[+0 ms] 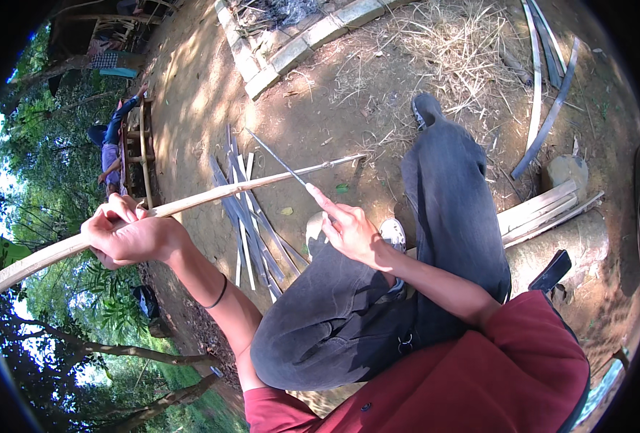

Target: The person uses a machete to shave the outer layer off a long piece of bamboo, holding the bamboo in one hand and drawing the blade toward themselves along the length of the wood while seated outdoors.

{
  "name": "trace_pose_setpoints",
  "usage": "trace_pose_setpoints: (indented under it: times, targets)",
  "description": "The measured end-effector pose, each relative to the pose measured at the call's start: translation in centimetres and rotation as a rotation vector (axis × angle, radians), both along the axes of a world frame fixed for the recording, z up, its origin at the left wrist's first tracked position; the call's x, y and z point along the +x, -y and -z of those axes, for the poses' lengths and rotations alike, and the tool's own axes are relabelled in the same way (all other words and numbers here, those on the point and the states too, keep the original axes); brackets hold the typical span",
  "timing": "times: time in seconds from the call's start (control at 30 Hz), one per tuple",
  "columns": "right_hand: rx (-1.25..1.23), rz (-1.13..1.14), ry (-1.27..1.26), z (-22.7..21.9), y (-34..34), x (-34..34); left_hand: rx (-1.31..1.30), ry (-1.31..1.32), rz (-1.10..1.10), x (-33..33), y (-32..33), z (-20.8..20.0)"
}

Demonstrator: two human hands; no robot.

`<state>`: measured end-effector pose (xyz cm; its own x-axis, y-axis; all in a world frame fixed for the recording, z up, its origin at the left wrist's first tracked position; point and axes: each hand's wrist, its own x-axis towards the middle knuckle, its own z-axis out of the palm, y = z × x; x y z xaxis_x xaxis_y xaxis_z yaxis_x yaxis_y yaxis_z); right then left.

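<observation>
My left hand (133,232) is closed around a long, pale bamboo strip (226,190). The strip runs from the far left edge, through the fist, to a thin tip above the ground near the middle. In my right hand (356,234) is a knife (275,156) with a narrow dark blade pointing up and to the left. My index finger lies stretched along it, and the other fingers curl round a handle that is hidden. The blade crosses the strip in the picture; whether the two touch, I cannot tell.
Several dark and pale split strips (246,216) lie on the dirt beyond my knees. More long strips (551,86) and a straw pile (464,50) are at upper right. A brick-edged fire pit (291,54) stands ahead. Another person (112,148) is by a bamboo bench at left.
</observation>
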<state>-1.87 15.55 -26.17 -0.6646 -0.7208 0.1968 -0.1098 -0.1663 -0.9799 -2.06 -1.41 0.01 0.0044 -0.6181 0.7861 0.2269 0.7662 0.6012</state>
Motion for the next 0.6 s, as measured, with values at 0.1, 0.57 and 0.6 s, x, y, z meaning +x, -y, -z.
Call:
trace_pose_setpoints:
  times: [0.1,0.57,0.6]
  targets:
    - [0.241,0.047,-0.1,3.8,0.2,0.6,-0.046,0.021,-0.121,-0.3,0.0,0.2]
    - [0.117,0.036,-0.124,0.1,-0.1,0.6,-0.037,0.0,-0.107,-0.2,0.0,0.2]
    - [0.14,0.071,-0.151,2.3,0.2,0.5,-0.055,0.017,-0.102,-0.4,-0.1,0.0]
